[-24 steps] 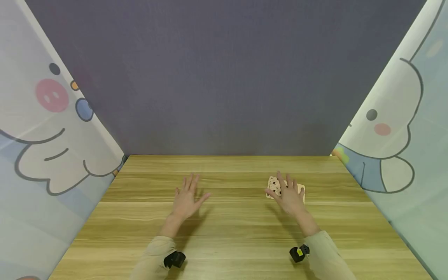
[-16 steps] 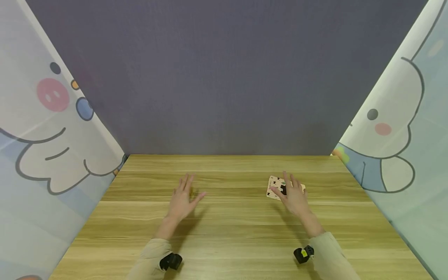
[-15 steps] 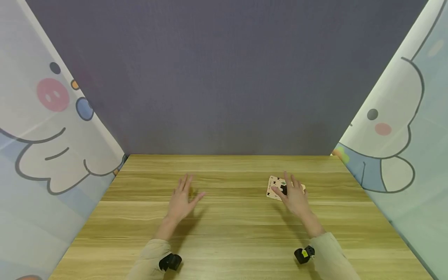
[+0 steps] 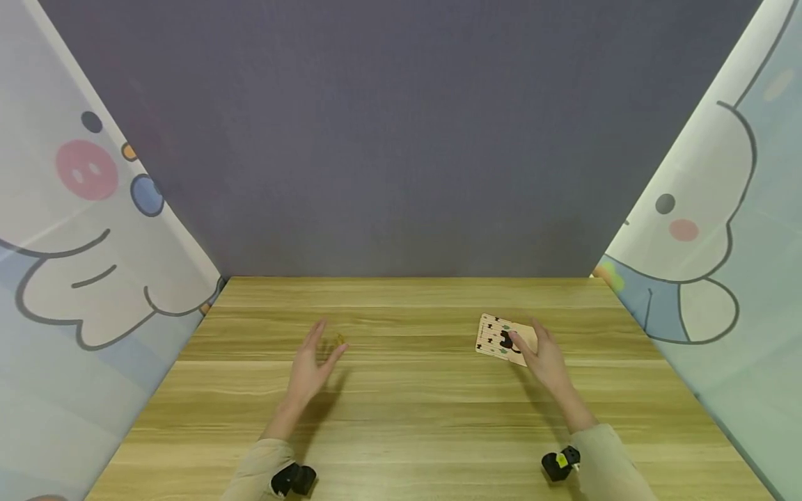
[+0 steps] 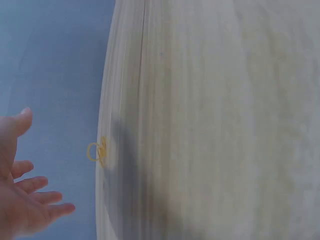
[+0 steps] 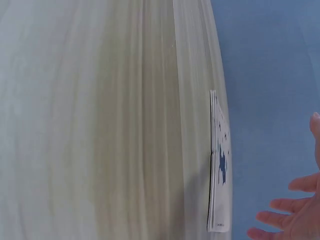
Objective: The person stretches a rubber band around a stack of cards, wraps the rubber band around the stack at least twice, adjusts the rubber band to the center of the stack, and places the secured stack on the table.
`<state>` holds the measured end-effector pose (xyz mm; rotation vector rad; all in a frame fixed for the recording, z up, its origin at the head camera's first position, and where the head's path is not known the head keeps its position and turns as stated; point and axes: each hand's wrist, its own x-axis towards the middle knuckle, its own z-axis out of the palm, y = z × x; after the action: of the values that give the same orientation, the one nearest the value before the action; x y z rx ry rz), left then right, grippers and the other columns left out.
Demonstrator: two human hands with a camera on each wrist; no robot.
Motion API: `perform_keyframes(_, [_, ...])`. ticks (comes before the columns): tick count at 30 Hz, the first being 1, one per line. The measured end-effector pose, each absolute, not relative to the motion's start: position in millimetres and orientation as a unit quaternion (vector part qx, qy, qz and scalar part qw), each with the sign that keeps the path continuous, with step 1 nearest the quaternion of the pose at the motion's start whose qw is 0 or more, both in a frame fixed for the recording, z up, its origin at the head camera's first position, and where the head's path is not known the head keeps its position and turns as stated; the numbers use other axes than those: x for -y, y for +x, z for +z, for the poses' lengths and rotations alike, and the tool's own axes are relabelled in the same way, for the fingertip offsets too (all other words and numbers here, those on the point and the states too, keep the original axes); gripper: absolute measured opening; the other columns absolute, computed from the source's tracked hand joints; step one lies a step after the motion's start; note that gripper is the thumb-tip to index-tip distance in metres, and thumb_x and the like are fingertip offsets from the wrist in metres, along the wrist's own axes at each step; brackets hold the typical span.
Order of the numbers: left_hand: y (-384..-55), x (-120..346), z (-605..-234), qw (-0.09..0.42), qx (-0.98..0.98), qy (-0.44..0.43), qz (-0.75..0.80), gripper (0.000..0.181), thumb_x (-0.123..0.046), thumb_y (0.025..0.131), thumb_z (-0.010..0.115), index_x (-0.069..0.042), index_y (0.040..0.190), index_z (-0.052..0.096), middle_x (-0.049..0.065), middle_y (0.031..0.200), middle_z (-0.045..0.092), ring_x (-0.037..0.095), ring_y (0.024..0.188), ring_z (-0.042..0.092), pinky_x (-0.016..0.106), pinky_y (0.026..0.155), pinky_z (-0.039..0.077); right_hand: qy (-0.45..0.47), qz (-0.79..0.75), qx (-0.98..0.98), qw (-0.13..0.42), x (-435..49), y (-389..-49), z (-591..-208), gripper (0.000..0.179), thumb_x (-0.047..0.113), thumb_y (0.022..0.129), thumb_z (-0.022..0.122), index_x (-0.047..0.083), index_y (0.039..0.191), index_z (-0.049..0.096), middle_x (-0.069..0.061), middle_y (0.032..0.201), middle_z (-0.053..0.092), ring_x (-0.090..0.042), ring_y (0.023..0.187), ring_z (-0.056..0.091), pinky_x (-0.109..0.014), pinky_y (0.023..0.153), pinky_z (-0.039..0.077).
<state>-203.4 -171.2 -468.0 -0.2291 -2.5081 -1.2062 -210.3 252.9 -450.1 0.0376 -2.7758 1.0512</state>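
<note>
A small tangle of thin yellow loops, like rubber bands, lies on the wooden table. My left hand hovers beside it, thumb and fingers spread, holding nothing. In the left wrist view, that hand stands apart from the loops. On the right lies a flat, cream, layered card-like item printed with black cats and small dark marks. My right hand is over its right end, hiding part of it, with thumb and fingers apart. The right wrist view gives its layered edge, with the right hand beyond.
A dark grey panel rises at the table's far edge. Cartoon-printed cloths hang along both sides. Each sleeve carries a black wrist camera near the cuff.
Both hands have moved outward, the left to the left and the right to the right. More of the printed card item and the yellow loops now show. Neither thing has moved.
</note>
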Motion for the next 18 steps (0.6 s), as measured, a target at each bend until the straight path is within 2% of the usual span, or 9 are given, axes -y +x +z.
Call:
perform_keyframes(6, [-202.9, 176.8, -470.2, 0.162, 0.862, -0.066, -0.476, 0.064, -0.02, 0.083, 0.063, 0.007, 0.132, 0.033, 0.026, 0.134, 0.032, 0.043, 0.121, 0.031, 0.052, 0.097, 0.027, 0.0, 0.394, 0.916, 0.074, -261.3, -211.2, -451.3, 0.067, 0.038, 0.093, 0.041, -0.015, 0.132, 0.023, -0.038, 0.13, 0.026, -0.054, 0.111, 0.033, -0.059, 0.086, 0.034])
perform_keyframes(10, [-203.9, 179.0, -471.8, 0.139, 0.847, -0.039, -0.511, 0.062, -0.014, 0.082, 0.064, 0.007, 0.132, 0.033, 0.026, 0.134, 0.032, 0.047, 0.116, 0.035, 0.048, 0.089, 0.039, -0.03, 0.423, 0.904, 0.053, -266.2, -210.9, -450.8, 0.069, 0.038, 0.092, 0.043, -0.014, 0.133, 0.022, -0.036, 0.132, 0.026, -0.052, 0.112, 0.034, -0.055, 0.09, 0.034])
perform_keyframes(13, [-205.9, 179.0, -474.2, 0.137, 0.835, -0.021, -0.532, 0.059, -0.01, 0.081, 0.064, 0.008, 0.13, 0.035, 0.028, 0.13, 0.037, 0.047, 0.11, 0.041, 0.046, 0.082, 0.045, -0.051, 0.435, 0.898, 0.04, -268.9, -210.2, -451.0, 0.071, 0.039, 0.092, 0.045, -0.013, 0.133, 0.021, -0.036, 0.131, 0.026, -0.05, 0.114, 0.033, -0.053, 0.092, 0.033])
perform_keyframes(18, [-208.7, 174.5, -475.2, 0.14, 0.816, 0.015, -0.561, 0.053, -0.005, 0.079, 0.066, 0.013, 0.123, 0.042, 0.031, 0.116, 0.048, 0.044, 0.099, 0.051, 0.042, 0.08, 0.047, -0.085, 0.463, 0.882, 0.018, -274.2, -210.7, -455.4, 0.075, 0.042, 0.089, 0.049, -0.011, 0.134, 0.021, -0.036, 0.132, 0.025, -0.049, 0.116, 0.032, -0.052, 0.092, 0.034])
